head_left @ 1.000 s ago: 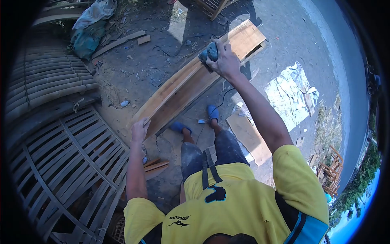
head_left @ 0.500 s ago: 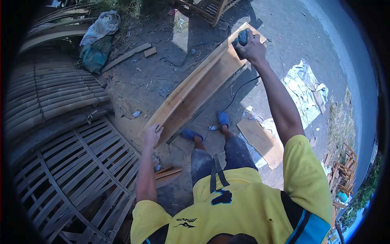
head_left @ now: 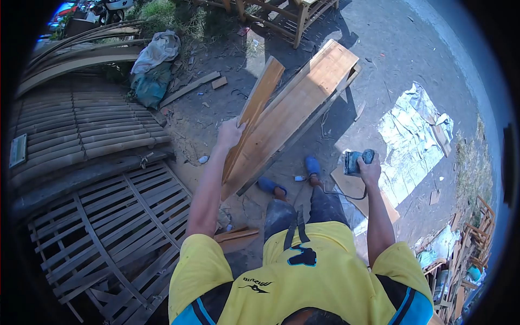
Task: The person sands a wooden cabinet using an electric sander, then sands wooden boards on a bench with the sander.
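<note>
My left hand (head_left: pixel 231 134) is closed on a narrow wooden board (head_left: pixel 260 90), which is raised and tilted along the left side of a long wide plank (head_left: pixel 292 105). The plank lies on a low wooden support (head_left: pixel 346 84), its far end pointing up and to the right. To the right of the plank, my right hand (head_left: pixel 370 171) grips a dark blue-green power sander (head_left: pixel 357 161), held in the air above the ground. A black cord curves down from the sander toward my feet.
Bamboo slat panels (head_left: pixel 122 230) fill the left side. Blue shoes (head_left: pixel 312 165) are on the ground below the plank. A crumpled white sheet (head_left: pixel 414 135) lies at right, near a flat board (head_left: pixel 352 187). Scrap wood (head_left: pixel 460 271) is heaped at lower right, and a sack (head_left: pixel 151 84) sits upper left.
My right hand has lifted the sander off the wood and brought it back toward my body on the right. My left hand has raised and tilted the narrow board, exposing the wide plank.
</note>
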### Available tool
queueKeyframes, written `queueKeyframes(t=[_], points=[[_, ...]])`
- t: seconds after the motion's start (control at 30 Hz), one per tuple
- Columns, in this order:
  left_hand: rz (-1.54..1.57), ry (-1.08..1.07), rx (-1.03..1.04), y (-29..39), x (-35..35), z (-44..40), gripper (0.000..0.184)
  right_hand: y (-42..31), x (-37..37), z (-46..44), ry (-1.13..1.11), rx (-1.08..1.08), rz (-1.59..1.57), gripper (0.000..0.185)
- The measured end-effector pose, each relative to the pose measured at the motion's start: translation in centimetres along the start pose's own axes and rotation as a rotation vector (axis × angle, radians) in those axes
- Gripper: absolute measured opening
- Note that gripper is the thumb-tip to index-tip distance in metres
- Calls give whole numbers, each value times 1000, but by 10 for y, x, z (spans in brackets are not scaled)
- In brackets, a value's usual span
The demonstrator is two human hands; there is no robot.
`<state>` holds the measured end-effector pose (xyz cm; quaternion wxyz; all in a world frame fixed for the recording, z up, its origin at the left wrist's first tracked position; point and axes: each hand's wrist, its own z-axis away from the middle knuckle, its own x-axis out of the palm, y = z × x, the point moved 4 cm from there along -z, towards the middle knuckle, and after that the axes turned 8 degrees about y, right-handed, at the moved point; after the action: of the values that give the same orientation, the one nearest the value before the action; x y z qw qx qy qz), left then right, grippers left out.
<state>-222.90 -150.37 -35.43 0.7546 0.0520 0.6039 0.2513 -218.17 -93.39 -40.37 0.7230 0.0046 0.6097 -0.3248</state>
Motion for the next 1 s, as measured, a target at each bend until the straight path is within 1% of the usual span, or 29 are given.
queueKeyframes(t=[0.1, 0.13, 0.17, 0.2, 0.23, 0.27, 0.33, 0.37, 0.4, 0.43, 0.47, 0.5, 0.53, 0.6, 0.67, 0.73, 0.77, 0.83, 0.9, 0.97, 1.0], points=[[161, 248, -147, 2, -129, 64, 33, 71, -11, 9, 21, 35, 31, 85], [219, 375, -195, 1, -169, 85, 32, 87, -13, 8, 14, 49, 52, 86], [275, 504, -249, -7, -206, 110, 31, 96, -17, 9, 28, 45, 68, 83], [342, 584, -270, -21, -238, 131, 33, 101, -23, 11, 41, 39, 87, 81], [456, 674, -263, -21, -268, 154, 36, 104, -25, 10, 12, 64, 92, 86], [521, 728, -292, -22, -291, 176, 46, 104, -24, 9, -2, 38, 83, 86], [729, 829, -491, -56, -311, 214, 49, 100, -24, 5, 56, 13, 69, 90], [728, 852, -495, -68, -313, 232, 49, 94, -23, 2, 46, 4, 39, 90], [900, 895, -597, -86, -305, 251, 51, 89, -15, -1, 48, -11, 34, 90], [1081, 923, -693, -100, -288, 263, 53, 85, -3, -5, 94, -76, -15, 89], [1098, 915, -691, -107, -269, 270, 53, 82, -3, -11, 147, -134, -56, 88], [1264, 927, -688, -115, -242, 279, 51, 67, -12, -12, 93, -137, -80, 87], [1429, 937, -691, -124, -210, 283, 49, 42, -22, -7, 36, -140, -101, 86], [1673, 947, -789, -161, -131, 284, 53, 17, -27, -7, 41, -189, -113, 84], [1865, 995, -905, -190, -41, 281, 48, -7, -33, -4, 65, -273, -154, 83], [1987, 1019, -1031, -169, 22, 272, 44, -37, -50, 2, 43, -345, -132, 79], [2016, 1023, -1044, -160, 47, 265, 44, -45, -51, 2, 35, -371, -140, 79], [2179, 916, -1114, -143, 94, 247, 41, -69, -54, 6, 29, -454, -167, 77], [2193, 941, -1150, -127, 132, 228, 43, -100, -60, 17, 33, -560, -184, 75], [2197, 971, -1187, -118, 156, 211, 45, -132, -58, 31, 37, -682, -176, 75], [2233, 910, -1179, -115, 166, 202, 48, -151, -57, 40, 27, -705, -161, 75]])
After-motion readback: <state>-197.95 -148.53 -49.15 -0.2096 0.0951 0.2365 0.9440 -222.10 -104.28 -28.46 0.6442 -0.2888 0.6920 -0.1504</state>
